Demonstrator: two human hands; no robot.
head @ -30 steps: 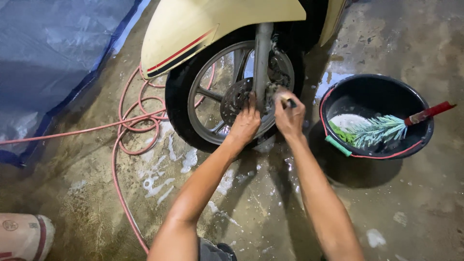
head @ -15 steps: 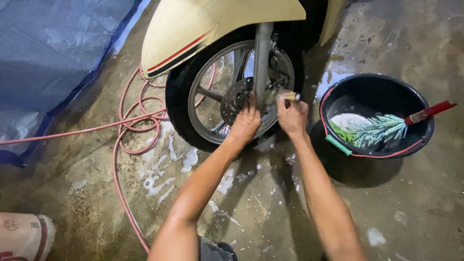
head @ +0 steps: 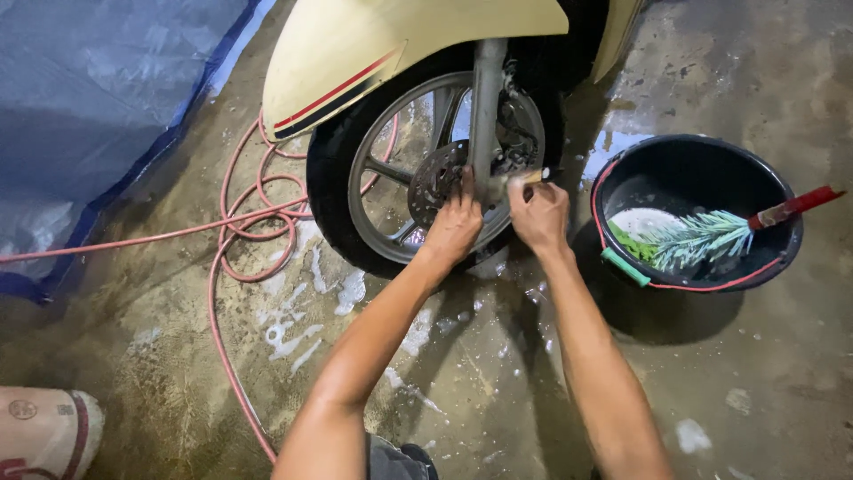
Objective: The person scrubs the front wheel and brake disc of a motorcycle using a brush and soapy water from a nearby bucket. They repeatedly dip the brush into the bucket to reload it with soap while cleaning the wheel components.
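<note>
A small brush (head: 522, 179) with a pale handle sits in the right hand (head: 538, 213), its tip pointing left at the fork leg (head: 486, 107) low on the front wheel (head: 435, 169). The right fingers curl tight around the handle in a closed fist, knuckles up. The left hand (head: 455, 227) lies just beside it against the hub, touching the brake disc (head: 437, 180); its fingers are pressed together and bent onto the metal, but whether they pinch anything cannot be told. The two hands are close, nearly touching, with the fork leg rising between them.

The wheel has a black tyre (head: 333, 191) and grey spokes, and stands under a cream fender (head: 373, 53) with a red stripe. Both forearms reach up from the bottom edge.

To the right, well apart from the hands, a black basin (head: 782, 253) rests on the wet concrete floor (head: 755, 382). In it lie a duster-like brush (head: 702, 236) with pale green bristles and a red handle, and a green-handled tool (head: 625, 266) leaning over the rim. White foam (head: 351, 289) streaks the floor under the wheel. A pink hose (head: 253, 222) coils to the left of the tyre and trails off both ways. A blue tarp (head: 98, 107) fills the upper left corner, and a pale sack (head: 44, 436) shows at the lower left.
</note>
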